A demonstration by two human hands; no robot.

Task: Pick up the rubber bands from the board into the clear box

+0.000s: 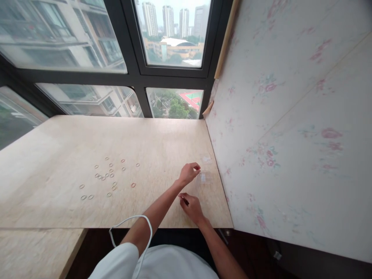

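Note:
My left hand (pixel 189 173) reaches across to the right side of the pale stone-look ledge. Its fingertips are pinched at the left edge of a small clear plastic box (pixel 207 177); whatever they hold is too small to make out. Nearer to me, my right hand (pixel 192 207) is curled, thumb and fingers together, with perhaps a tiny thing at the tips that I cannot identify. Just beyond the box lies a second clear plastic piece (pixel 206 159), possibly its lid. Several thin rings (pixel 107 177) are scattered over the left part of the ledge, a reddish one (pixel 133 187) among them.
The ledge (pixel 162 147) ends at dark-framed windows (pixel 174 80) at the back. A wall with flowered paper (pixel 261 116) closes off the right side. A white cord (pixel 147 219) loops over my left forearm near the front edge.

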